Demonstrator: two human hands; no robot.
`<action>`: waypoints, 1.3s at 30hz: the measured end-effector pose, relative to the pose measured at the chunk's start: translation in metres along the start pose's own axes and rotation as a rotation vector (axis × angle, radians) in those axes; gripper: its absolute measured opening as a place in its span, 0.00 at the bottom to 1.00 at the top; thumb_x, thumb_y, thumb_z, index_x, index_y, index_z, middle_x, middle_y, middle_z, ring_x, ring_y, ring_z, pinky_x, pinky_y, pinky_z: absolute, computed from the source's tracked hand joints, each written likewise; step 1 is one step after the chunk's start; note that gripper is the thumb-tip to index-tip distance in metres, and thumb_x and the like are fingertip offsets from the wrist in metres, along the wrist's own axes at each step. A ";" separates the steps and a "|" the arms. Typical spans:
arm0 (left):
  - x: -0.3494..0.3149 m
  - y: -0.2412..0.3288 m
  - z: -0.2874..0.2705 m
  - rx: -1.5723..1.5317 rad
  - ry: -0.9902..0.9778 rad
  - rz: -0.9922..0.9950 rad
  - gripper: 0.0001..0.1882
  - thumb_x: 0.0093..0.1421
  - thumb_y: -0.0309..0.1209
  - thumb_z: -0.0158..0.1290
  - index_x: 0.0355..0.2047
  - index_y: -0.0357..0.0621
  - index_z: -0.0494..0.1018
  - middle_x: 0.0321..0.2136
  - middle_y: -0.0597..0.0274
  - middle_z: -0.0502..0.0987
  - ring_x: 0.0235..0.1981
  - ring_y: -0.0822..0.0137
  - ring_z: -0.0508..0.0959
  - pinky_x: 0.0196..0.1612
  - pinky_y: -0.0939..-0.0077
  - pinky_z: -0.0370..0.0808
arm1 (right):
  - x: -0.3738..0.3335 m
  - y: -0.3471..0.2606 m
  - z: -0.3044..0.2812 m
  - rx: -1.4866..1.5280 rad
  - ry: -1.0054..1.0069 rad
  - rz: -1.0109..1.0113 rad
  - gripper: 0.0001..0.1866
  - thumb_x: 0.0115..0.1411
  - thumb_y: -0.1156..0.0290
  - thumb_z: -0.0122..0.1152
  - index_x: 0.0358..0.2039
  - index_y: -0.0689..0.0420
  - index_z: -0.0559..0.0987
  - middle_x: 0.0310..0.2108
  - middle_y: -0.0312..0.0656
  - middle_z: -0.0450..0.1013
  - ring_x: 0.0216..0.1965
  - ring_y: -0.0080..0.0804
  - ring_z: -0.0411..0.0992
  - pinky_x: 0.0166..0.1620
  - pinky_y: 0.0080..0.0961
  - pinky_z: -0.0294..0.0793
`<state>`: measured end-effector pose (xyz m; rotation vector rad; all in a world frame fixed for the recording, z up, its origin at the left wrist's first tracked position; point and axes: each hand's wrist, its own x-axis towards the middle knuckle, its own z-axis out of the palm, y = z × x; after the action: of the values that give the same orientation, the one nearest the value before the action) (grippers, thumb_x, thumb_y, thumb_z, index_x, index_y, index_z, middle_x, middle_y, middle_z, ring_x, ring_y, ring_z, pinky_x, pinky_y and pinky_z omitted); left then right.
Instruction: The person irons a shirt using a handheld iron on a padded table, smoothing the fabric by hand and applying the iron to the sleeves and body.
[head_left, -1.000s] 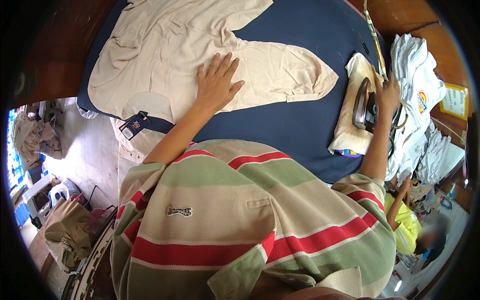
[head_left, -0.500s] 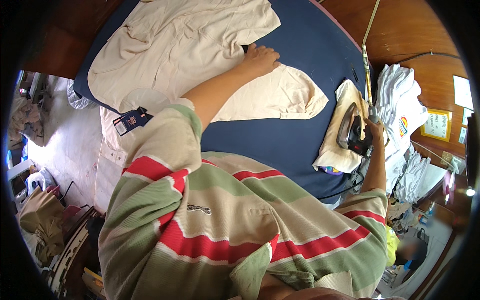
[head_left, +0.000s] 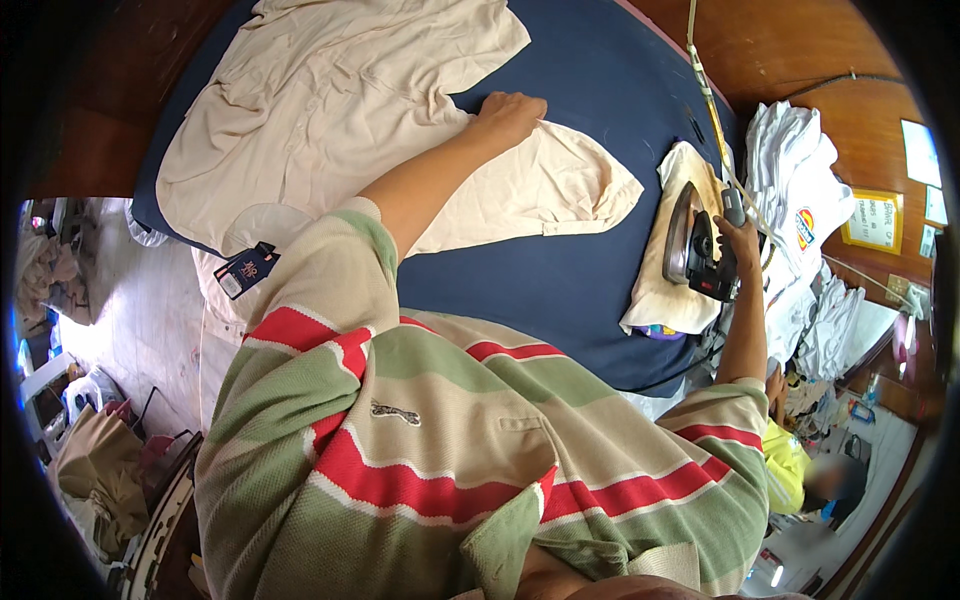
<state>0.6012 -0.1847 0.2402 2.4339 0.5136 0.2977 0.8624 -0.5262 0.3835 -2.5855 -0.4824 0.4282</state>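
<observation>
A cream shirt (head_left: pixel 300 130) is spread over the dark blue ironing surface (head_left: pixel 480 285), its sleeve (head_left: pixel 560 185) reaching to the right. A dark hang tag (head_left: pixel 248 270) lies near its collar. My left hand (head_left: pixel 512 117) is closed at the upper edge of the sleeve, fingers curled on the fabric; their tips are partly hidden. On the right, my right hand (head_left: pixel 738 242) is wrapped round the handle of a steam iron (head_left: pixel 690 245). The iron rests on a scorched cream pad (head_left: pixel 655 300), with a hose (head_left: pixel 712 105) running up from it.
White folded garments (head_left: pixel 790 180) are piled beyond the pad, against a wooden wall (head_left: pixel 780 40). A person in a yellow top (head_left: pixel 785 470) is at the lower right. Bags and brown cloth (head_left: pixel 95 470) lie on the floor side at left.
My left hand's fingers have gone from stretched out to curled at the sleeve edge. My right hand stays at the iron on its pad. The whole view has shifted slightly.
</observation>
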 end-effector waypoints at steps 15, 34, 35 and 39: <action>-0.052 -0.044 -0.092 0.346 -0.186 0.040 0.15 0.57 0.44 0.51 0.41 0.54 0.73 0.48 0.69 0.71 0.55 0.69 0.65 0.60 0.49 0.49 | -0.083 -0.208 0.099 -0.369 -0.362 -0.919 0.25 0.45 0.67 0.62 0.46 0.57 0.71 0.32 0.56 0.74 0.36 0.53 0.73 0.40 0.40 0.71; -0.065 -0.069 -0.082 0.175 -0.047 -0.041 0.09 0.50 0.34 0.57 0.31 0.48 0.71 0.42 0.72 0.72 0.44 0.67 0.73 0.50 0.64 0.62 | -0.062 -0.267 0.186 -0.384 -0.418 -0.982 0.26 0.43 0.68 0.65 0.45 0.59 0.72 0.35 0.56 0.74 0.39 0.50 0.74 0.43 0.35 0.72; -0.070 -0.071 -0.085 0.193 0.030 -0.003 0.11 0.51 0.32 0.56 0.35 0.49 0.72 0.45 0.69 0.71 0.47 0.66 0.71 0.51 0.65 0.62 | -0.061 -0.270 0.187 -0.383 -0.415 -1.025 0.26 0.43 0.68 0.65 0.45 0.59 0.72 0.35 0.56 0.74 0.39 0.50 0.74 0.43 0.35 0.72; -0.117 -0.074 -0.068 0.449 0.548 0.040 0.17 0.53 0.33 0.54 0.45 0.51 0.71 0.51 0.63 0.68 0.52 0.63 0.67 0.52 0.63 0.61 | -0.057 -0.269 0.198 -0.340 -0.418 -1.074 0.24 0.43 0.67 0.64 0.43 0.58 0.73 0.33 0.54 0.75 0.37 0.51 0.74 0.41 0.37 0.72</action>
<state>0.4518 -0.1445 0.2370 2.7876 0.8394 0.9721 0.6677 -0.2498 0.3640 -2.0715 -2.0617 0.4966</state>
